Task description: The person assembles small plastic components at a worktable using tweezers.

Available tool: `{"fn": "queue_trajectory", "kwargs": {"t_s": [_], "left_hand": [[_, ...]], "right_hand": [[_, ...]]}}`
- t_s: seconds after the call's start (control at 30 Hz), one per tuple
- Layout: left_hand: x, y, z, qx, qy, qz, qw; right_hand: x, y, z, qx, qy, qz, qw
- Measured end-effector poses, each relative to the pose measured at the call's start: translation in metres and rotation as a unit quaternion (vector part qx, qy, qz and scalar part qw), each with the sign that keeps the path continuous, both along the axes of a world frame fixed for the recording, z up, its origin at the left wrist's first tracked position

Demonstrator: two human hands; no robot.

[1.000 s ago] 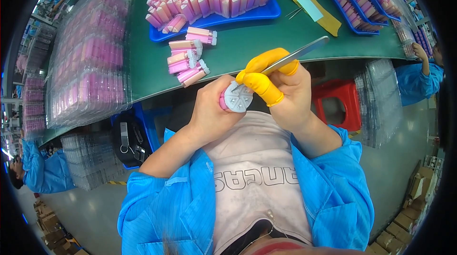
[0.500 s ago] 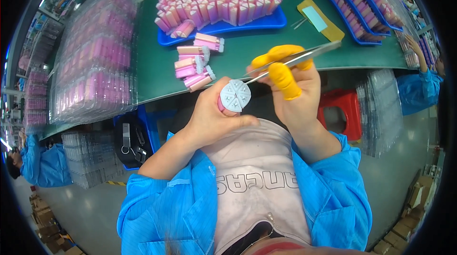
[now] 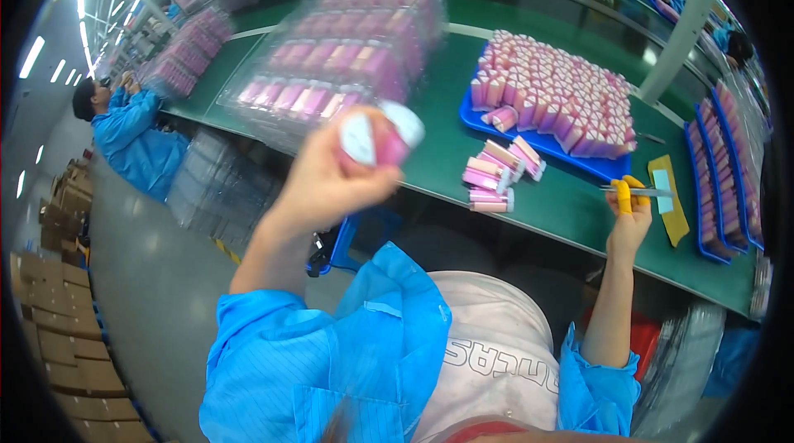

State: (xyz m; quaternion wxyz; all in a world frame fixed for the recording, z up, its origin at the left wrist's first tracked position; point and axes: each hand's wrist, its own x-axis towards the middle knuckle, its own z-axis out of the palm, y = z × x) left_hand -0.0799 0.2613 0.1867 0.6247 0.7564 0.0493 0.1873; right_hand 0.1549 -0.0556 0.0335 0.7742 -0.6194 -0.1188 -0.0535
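My left hand (image 3: pixel 322 178) is closed around a cluster of pink wedge-shaped pieces (image 3: pixel 390 147) with pale ends, lifted near the stacked clear trays. Motion blurs the cluster, and its pale ends show as two separate patches. Metal tweezers (image 3: pixel 657 191) are in my right hand (image 3: pixel 628 224), above the right part of the table, with yellow covers on the gripping fingers. Between my hands, several loose pink and peach wedge-shaped pieces (image 3: pixel 492 174) lie on the green table. Behind them, many more stand packed on a blue tray (image 3: pixel 579 163).
Clear plastic trays (image 3: pixel 356 46) filled with pink pieces are stacked at the table's left. A yellow strip (image 3: pixel 676 215) with a pale card lies beyond my right hand. More filled blue trays (image 3: pixel 715 186) stand far right. A co-worker (image 3: pixel 136 141) sits at the left.
My left hand has swung left and up with the pieces, whose round cluster has split. My right hand has drawn away to the right with the tweezers. The view has turned left.
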Motion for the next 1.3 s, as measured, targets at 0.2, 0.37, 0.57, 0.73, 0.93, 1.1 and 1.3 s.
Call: {"fn": "queue_trajectory", "kwargs": {"t_s": [0.2,0.37,0.57,0.73,0.93,1.1,1.3], "left_hand": [[0.005,0.066,0.039,0.396,0.054,0.272,0.875],[0.017,0.097,0.014,0.434,0.113,0.244,0.86],[0.021,0.097,0.027,0.282,0.011,0.366,0.887],[0.027,0.104,0.02,0.44,0.189,0.423,0.77],[0.028,0.117,0.006,0.486,0.207,0.422,0.737],[0.029,0.105,-0.003,0.42,0.076,0.441,0.79],[0.021,0.093,-0.016,0.426,-0.025,0.378,0.822]], "right_hand": [[0.011,0.008,-0.012,-0.009,0.033,-0.003,0.999],[0.008,0.011,-0.008,-0.03,0.028,0.002,0.999],[0.009,0.008,-0.012,-0.015,0.033,0.004,0.999],[0.009,0.007,-0.011,-0.016,0.026,0.009,0.999],[0.007,0.006,-0.011,-0.013,0.036,0.008,0.999],[0.003,0.008,-0.007,-0.009,0.041,0.007,0.999],[0.006,0.01,-0.005,-0.011,0.044,0.004,0.999]]}}
